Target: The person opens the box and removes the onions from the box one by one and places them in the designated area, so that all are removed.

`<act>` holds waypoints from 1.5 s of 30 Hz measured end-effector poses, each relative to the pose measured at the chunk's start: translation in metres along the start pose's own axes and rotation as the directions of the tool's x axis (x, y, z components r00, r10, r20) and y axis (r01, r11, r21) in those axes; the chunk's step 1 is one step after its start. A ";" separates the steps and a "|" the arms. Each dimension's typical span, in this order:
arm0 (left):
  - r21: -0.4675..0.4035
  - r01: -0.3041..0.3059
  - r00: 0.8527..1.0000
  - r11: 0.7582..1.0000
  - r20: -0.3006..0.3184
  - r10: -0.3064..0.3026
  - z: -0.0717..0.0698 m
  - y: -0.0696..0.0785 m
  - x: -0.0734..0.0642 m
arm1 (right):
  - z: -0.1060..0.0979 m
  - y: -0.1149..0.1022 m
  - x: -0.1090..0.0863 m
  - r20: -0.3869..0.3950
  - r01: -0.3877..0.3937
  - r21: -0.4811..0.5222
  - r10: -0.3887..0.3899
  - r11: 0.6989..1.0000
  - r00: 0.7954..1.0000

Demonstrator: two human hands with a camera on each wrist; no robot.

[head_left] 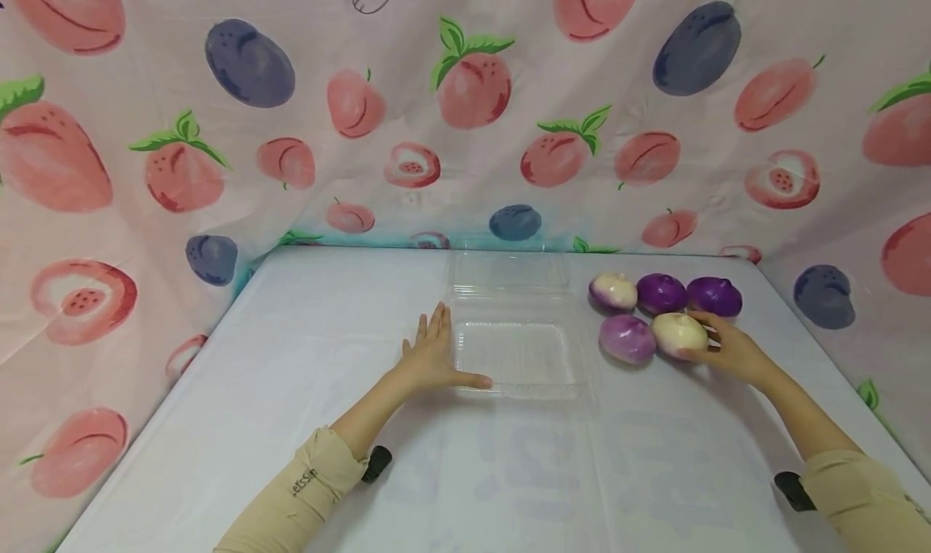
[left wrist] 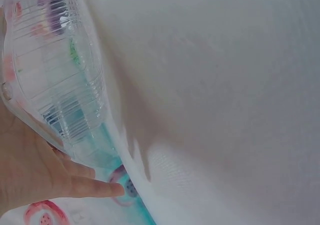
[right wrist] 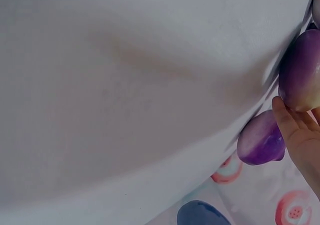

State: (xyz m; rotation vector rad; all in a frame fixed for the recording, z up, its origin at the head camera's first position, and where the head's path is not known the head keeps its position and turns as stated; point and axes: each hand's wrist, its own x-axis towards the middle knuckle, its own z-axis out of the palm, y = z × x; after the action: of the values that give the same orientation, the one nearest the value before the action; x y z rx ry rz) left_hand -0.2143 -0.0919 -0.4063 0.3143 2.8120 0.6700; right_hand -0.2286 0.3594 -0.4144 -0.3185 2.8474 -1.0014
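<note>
A clear plastic clamshell container [head_left: 516,391] lies with its lid [head_left: 509,272] folded back toward the wall. At its left side, my left hand [head_left: 429,360] has its fingers straight along the edge and its thumb over the front rim. The left wrist view shows that hand beside the container's ribbed wall [left wrist: 55,75]. My right hand [head_left: 735,355] grips a whitish onion [head_left: 678,335] from the right, thumb in front and fingers behind. In the right wrist view, fingertips [right wrist: 278,104] meet the onion's purple-and-pale side [right wrist: 302,72].
Left of the gripped onion sits a light purple onion [head_left: 627,339]. Behind them stand a white-and-purple onion [head_left: 613,291] and two dark purple onions, one in the middle [head_left: 660,293] and one at the right [head_left: 715,296]. A fruit-print cloth [head_left: 465,189] hangs behind the white table [head_left: 327,318].
</note>
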 end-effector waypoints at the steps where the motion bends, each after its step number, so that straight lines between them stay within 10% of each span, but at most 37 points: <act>1: -0.001 0.000 1.000 1.000 0.004 0.000 0.000 0.000 0.000 | 0.000 -0.001 0.000 0.002 0.001 0.002 -0.001 1.000 1.000; 24: 0.028 -0.028 1.000 0.999 -0.011 0.029 -0.005 -0.001 -0.002 | 0.001 -0.006 0.003 0.018 -0.021 -0.001 0.021 1.000 1.000; 29: 0.055 -0.036 0.998 0.998 -0.045 0.038 -0.003 -0.004 -0.002 | -0.002 -0.009 0.003 -0.043 0.067 -0.054 -0.069 0.996 0.997; 38: 0.087 -0.095 0.990 0.992 -0.100 0.104 0.002 -0.010 -0.002 | 0.014 -0.034 0.003 -0.269 0.263 -0.050 -0.267 0.963 0.926; 45: 0.086 -0.172 0.952 0.981 -0.243 0.188 0.005 -0.011 -0.001 | 0.032 -0.067 0.000 -0.346 0.378 -0.117 -0.394 0.918 0.851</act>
State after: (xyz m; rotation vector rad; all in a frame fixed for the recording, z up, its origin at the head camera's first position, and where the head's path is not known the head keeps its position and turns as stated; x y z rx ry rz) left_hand -0.2134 -0.0995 -0.4150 0.5402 3.0768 0.7026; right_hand -0.2128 0.2892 -0.3968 -0.8232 3.2207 -1.1700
